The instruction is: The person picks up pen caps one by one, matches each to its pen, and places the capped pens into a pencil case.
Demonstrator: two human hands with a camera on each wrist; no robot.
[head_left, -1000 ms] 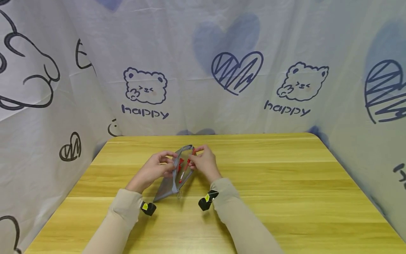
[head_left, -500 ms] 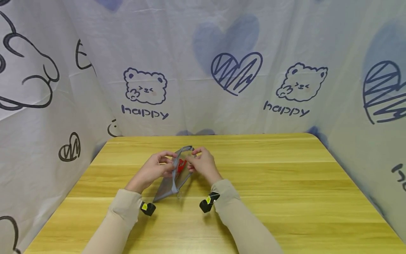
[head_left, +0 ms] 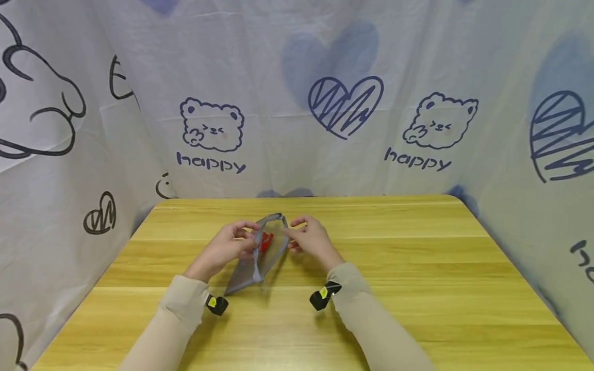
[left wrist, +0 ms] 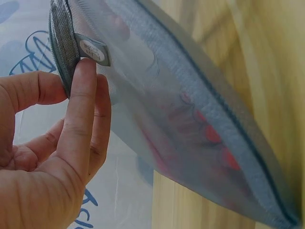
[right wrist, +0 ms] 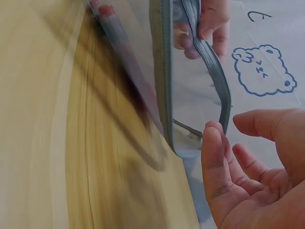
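Observation:
A grey translucent zip pouch stands tilted on the table in the head view, its mouth spread. My left hand pinches the zippered edge on the left side, near a small fabric tag in the left wrist view. Inside the pouch lie red-capped pens, seen through its clear wall in the right wrist view; their red ends show at the mouth. At the right rim is my right hand, thumb and fingers spread apart, fingertips right by the zipper edge and nothing between them.
The light wood table extends on both sides of the pouch. Behind and beside it hang white cloth walls with heart and bear drawings. Each wrist wears a small black camera, such as the right one.
A second ago my right hand held a red pen in the pouch mouth. The pen has gone down inside, and the right hand has moved right, fingers spread. My left hand stays put.

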